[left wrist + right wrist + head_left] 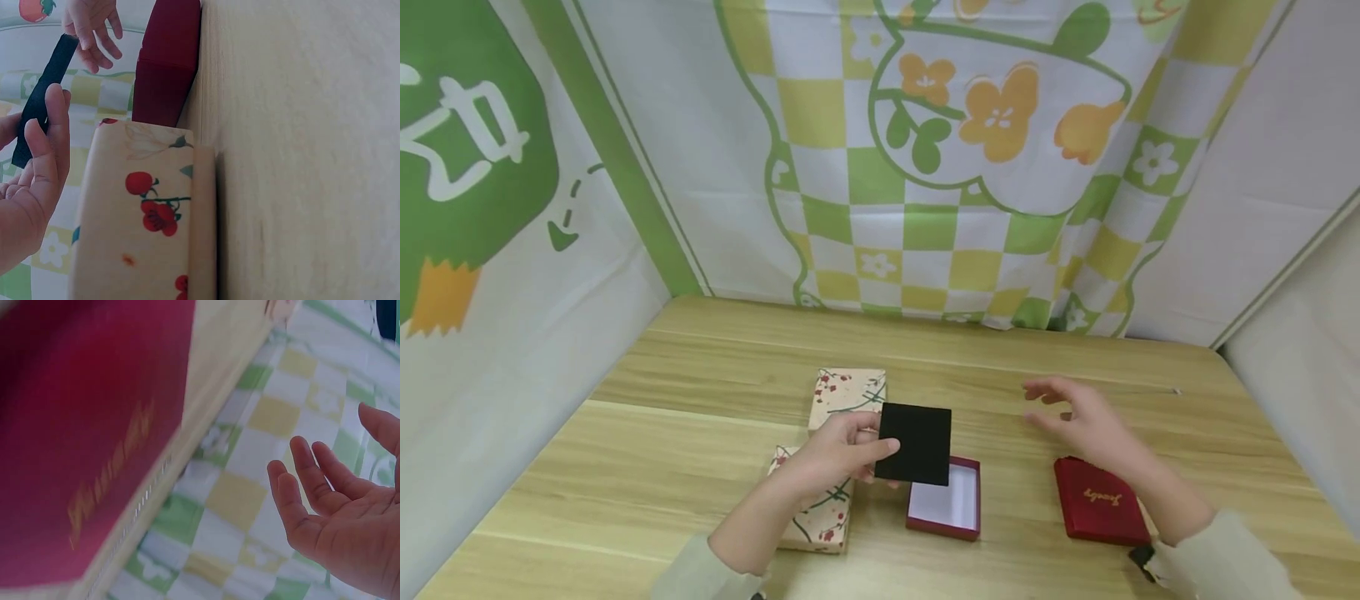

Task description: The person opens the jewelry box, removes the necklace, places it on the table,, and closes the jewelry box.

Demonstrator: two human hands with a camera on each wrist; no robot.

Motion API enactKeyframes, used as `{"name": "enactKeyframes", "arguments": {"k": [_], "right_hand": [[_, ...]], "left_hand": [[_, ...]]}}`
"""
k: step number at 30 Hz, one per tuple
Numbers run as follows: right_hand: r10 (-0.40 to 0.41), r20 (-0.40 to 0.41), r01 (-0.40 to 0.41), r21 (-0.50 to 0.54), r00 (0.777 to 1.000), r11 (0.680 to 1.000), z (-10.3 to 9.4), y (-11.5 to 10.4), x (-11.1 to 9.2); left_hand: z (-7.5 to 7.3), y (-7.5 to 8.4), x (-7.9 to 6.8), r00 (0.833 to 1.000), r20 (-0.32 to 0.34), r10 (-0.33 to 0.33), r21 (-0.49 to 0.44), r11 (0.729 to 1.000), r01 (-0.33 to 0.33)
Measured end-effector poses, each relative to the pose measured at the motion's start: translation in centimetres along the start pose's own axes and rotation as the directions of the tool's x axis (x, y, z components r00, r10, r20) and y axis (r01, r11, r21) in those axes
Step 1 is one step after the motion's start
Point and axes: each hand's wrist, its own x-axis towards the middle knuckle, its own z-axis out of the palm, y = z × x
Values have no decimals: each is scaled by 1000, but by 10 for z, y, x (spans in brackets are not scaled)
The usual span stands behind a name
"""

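Observation:
My left hand (842, 454) pinches a flat black square pad (914, 444), thumb on top and fingers below. The left wrist view shows the pad (44, 103) edge-on, thin and tilted. Below it on the table, an uncovered red box (976, 500) shows a white inside, partly hidden by the pad. My right hand (1078, 417) hovers over the table with its fingers spread and loosely bent, holding nothing; the right wrist view shows that hand (350, 512) palm-side. Near it lies a red lid (1101, 504) with gold lettering, partly under the right forearm.
Two cream flower-patterned boxes (850, 387) (823, 525) lie at the left, partly behind the left hand and forearm. A thin chain (1176, 391) stretches along the table at the back right. A patterned curtain (925, 250) hangs behind the table (700, 358).

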Motion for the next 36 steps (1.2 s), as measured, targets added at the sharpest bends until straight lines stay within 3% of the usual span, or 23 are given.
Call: {"name": "enactKeyframes", "arguments": {"k": [7, 15, 17, 23, 30, 36], "right_hand": [[0, 115, -3, 28, 993, 1000, 34, -9, -13], [29, 237, -42, 52, 971, 998, 56, -17, -22], [7, 257, -17, 38, 966, 999, 61, -18, -23], [-36, 299, 41, -13, 954, 999, 70, -20, -25], [-4, 366, 16, -28, 931, 999, 74, -23, -25], [34, 372, -9, -69, 928, 998, 78, -24, -23]], "left_hand": [[1, -3, 0, 1000, 4, -18, -4, 1000, 18], [2, -6, 2, 1000, 11, -25, -9, 1000, 25], [2, -7, 3, 1000, 7, -30, -9, 1000, 30], [5, -9, 6, 1000, 0, -20, -16, 1000, 20], [7, -9, 7, 1000, 10, -19, -9, 1000, 19], [7, -9, 9, 999, 23, -33, -16, 999, 33]]}}
